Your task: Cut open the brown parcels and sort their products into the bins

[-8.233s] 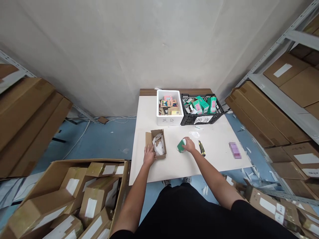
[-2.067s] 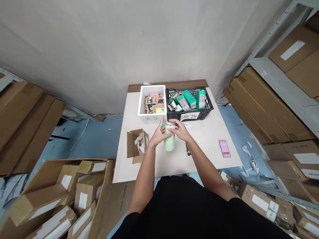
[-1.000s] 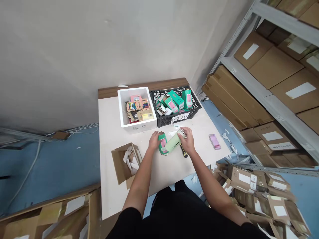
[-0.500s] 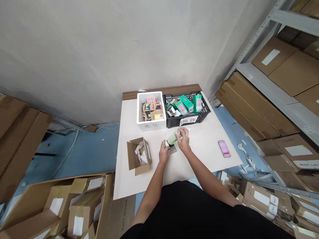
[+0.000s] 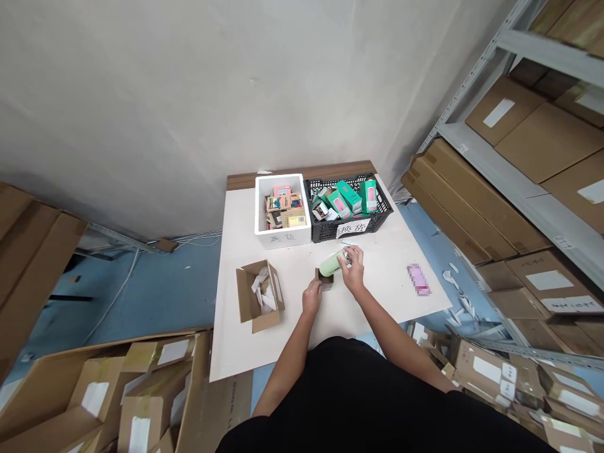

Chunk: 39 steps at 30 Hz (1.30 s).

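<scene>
My right hand (image 5: 353, 267) is closed around the top end of a pale green bottle (image 5: 331, 263), which is tilted with its lower end toward the left. My left hand (image 5: 311, 297) grips a small cardboard box (image 5: 325, 281), its dark open mouth facing the bottle. The bottle's lower end is right at that mouth; whether it is slightly inside, I cannot tell. Both are held over the white table (image 5: 292, 343). To the left stands an open brown carton (image 5: 264, 322) with crumpled white paper (image 5: 265, 294) in it.
At the table's back are a white foam box (image 5: 283, 238) of small packages and a black plastic crate (image 5: 325, 234) of green boxes. A blurred pink item (image 5: 418, 280) lies on the right. A large carton (image 5: 198, 365) of boxes stands lower left; a shelf rack (image 5: 476, 145) is at right.
The bottle has moved up and right, away from the small box. The box in my left hand has turned so its opening shows. The whole view has shifted slightly.
</scene>
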Available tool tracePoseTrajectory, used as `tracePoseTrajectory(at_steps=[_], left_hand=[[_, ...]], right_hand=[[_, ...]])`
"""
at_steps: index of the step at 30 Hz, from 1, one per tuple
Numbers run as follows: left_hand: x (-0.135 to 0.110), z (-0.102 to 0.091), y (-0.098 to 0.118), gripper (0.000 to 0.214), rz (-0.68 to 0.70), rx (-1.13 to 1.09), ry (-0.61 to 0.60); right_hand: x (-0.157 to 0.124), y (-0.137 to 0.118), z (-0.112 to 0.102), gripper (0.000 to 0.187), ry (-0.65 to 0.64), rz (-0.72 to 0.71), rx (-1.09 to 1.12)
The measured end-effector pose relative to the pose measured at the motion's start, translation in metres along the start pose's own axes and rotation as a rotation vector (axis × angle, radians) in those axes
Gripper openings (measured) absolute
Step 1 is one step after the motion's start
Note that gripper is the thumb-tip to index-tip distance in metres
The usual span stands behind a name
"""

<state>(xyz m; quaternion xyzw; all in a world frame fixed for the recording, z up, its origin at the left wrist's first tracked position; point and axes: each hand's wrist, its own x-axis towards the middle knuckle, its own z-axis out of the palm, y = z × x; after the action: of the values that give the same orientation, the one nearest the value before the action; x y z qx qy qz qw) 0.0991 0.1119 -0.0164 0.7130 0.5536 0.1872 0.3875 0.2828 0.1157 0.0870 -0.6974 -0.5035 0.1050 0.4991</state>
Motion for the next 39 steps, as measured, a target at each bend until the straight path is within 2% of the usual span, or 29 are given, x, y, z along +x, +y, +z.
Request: tracePoseTrajectory(at_steps=[4, 8, 12, 18, 22, 24, 27, 30, 32, 35, 39], left_hand=[[0.003, 0.003, -0.003, 0.038, -0.004, 0.003, 0.019], [0.003, 0.01, -0.011, 0.031, 0.038, 0.04, 0.07], [0.001, 0.015, -0.018, 0.021, 0.059, 0.094, 0.144], [0.004, 0.016, -0.019, 0.02, 0.063, 0.131, 0.148], [0.003, 0.015, -0.017, 0.018, 0.033, 0.086, 0.141], [0.001, 0.014, -0.018, 0.017, 0.03, 0.01, 0.137], [-0.001, 0.008, -0.023, 0.026, -0.019, -0.16, 0.165], [0.004, -0.002, -0.027, 0.035, -0.072, -0.262, 0.198], [0.012, -0.005, -0.026, 0.04, -0.036, -0.298, 0.121], [0.026, -0.002, -0.018, 0.049, -0.037, -0.419, -0.016], [0.037, 0.008, -0.003, 0.042, -0.136, -0.489, 0.029]], right_hand=[[-0.009, 0.006, 0.005, 0.034, -0.051, -0.016, -0.009], [-0.025, 0.018, 0.013, 0.031, -0.13, -0.038, -0.112], [-0.035, 0.028, 0.027, 0.027, -0.272, -0.051, -0.257], [-0.051, 0.041, 0.056, 0.03, -0.509, -0.074, -0.359], [-0.064, 0.052, 0.059, 0.034, -0.503, -0.11, -0.329], [-0.068, 0.061, 0.054, 0.043, -0.445, -0.062, -0.256], [-0.074, 0.079, 0.044, 0.057, -0.368, 0.12, -0.113], [-0.079, 0.096, 0.041, 0.066, -0.408, 0.362, 0.026], [-0.082, 0.104, 0.046, 0.068, -0.455, 0.478, 0.118], [-0.084, 0.105, 0.061, 0.06, -0.405, 0.547, 0.309], [-0.08, 0.095, 0.076, 0.042, -0.268, 0.596, 0.486]])
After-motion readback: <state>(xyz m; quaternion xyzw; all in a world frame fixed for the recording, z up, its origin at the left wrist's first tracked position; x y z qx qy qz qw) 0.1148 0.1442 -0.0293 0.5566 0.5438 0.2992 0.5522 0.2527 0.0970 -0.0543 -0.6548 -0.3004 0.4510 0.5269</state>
